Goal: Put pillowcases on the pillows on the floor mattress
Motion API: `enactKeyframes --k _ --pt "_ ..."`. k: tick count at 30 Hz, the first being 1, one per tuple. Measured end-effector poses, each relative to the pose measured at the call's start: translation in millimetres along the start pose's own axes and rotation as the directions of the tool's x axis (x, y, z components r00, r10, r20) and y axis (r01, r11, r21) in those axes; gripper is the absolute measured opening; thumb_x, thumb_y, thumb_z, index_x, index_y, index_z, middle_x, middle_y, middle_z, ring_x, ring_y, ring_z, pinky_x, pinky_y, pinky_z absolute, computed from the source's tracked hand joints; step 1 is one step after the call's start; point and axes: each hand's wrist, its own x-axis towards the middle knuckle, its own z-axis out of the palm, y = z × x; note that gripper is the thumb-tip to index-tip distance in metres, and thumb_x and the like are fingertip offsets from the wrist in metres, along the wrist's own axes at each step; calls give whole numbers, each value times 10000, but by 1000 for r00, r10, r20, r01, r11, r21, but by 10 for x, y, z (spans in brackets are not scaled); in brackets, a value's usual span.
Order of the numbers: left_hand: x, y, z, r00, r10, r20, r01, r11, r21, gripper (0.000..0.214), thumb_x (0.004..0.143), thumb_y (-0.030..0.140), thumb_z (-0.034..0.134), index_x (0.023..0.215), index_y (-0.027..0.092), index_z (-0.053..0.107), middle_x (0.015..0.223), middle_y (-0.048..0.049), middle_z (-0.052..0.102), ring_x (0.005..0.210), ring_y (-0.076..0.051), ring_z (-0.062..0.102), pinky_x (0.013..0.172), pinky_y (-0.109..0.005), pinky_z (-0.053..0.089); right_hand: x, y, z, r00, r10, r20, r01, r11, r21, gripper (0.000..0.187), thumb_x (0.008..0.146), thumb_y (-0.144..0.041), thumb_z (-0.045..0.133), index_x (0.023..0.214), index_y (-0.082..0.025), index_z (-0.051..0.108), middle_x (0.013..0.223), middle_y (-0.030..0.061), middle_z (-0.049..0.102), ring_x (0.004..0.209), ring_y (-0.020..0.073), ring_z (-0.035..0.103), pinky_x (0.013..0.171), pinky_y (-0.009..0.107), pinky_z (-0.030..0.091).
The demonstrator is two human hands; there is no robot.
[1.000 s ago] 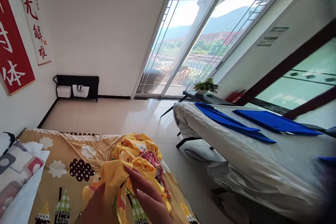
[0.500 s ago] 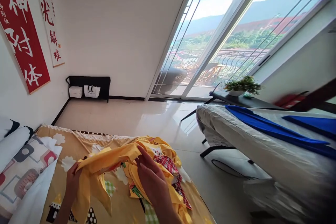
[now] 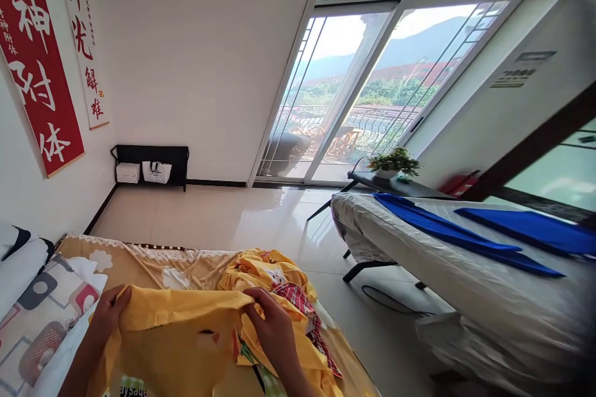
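Observation:
A yellow garment point(image 3: 181, 338) is stretched out flat between my two hands over the bed point(image 3: 153, 260). My left hand point(image 3: 108, 315) pinches its upper left edge. My right hand point(image 3: 272, 325) grips its upper right edge. Both hands are closed on the cloth. Just behind the right hand lies a crumpled heap of yellow clothes point(image 3: 265, 273) with a red plaid piece point(image 3: 298, 301) in it. The lower part of the garment runs out of the picture.
The bed has a tan cartoon-print cover, with patterned pillows point(image 3: 35, 307) at the left. A second bed point(image 3: 447, 267) with blue cloths stands at the right across a tiled aisle. A dark side table with a potted plant point(image 3: 393, 164) stands by the glass doors.
My hands have moved apart and spread the yellow garment from a bunched strip into a flat sheet. The view has shifted slightly to the left.

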Motion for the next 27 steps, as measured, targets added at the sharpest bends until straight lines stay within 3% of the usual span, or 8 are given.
enactKeyframes --k 5,8,10,13,15,19,24,27 --pt "192 -419 95 994 8 -106 15 978 210 644 677 807 527 573 174 579 592 -8 527 639 -165 505 627 -270 427 2 -61 9 992 -76 103 69 995 66 399 784 -580 627 659 -201 635 858 78 628 839 223 593 749 296 496" --pt "206 -521 178 982 17 -189 29 971 238 616 672 779 526 689 178 662 773 -80 664 816 -252 615 801 -370 493 -64 -9 185 985 15 173 -40 989 142 487 796 -663 575 664 -194 589 705 29 550 689 174 520 609 259 438" --pt "110 -430 300 971 51 -232 8 969 246 560 705 696 553 860 180 706 976 -129 698 986 -301 623 934 -443 468 -133 24 366 973 93 209 -128 979 161 525 794 -697 549 641 -195 529 602 -22 420 580 129 401 517 237 341" --pt "-132 -105 596 987 159 -33 -152 975 165 503 796 514 586 1191 209 642 1197 -132 657 1117 -280 602 982 -425 458 -235 39 660 950 135 283 -185 970 160 551 781 -717 543 612 -199 463 584 -44 342 563 110 325 506 235 284" --pt "-259 127 815 962 237 133 -252 962 110 501 817 403 610 1285 229 583 1251 -120 633 1155 -254 584 1003 -388 443 -278 26 819 927 134 349 -195 970 146 557 773 -720 546 601 -198 457 579 -44 346 568 109 324 512 239 277" --pt "-269 323 1102 966 185 178 -206 972 110 272 888 399 503 919 175 655 900 -81 659 856 -202 587 794 -310 448 -303 -28 947 886 110 450 -190 972 136 547 788 -704 530 620 -185 486 596 -28 410 598 117 370 554 243 306" --pt "-142 218 1184 983 32 179 -15 996 -93 498 819 644 515 623 196 420 612 27 394 621 -124 357 584 -257 307 -340 7 882 828 42 559 -209 948 239 548 684 -712 621 786 -175 595 724 4 531 693 153 455 626 249 393" --pt "-101 275 1160 991 12 136 10 987 -159 591 768 741 525 583 207 352 588 36 317 594 -112 300 548 -262 264 -418 233 899 772 77 631 -200 972 126 472 643 -601 704 839 -174 649 775 16 592 721 165 477 642 250 397"
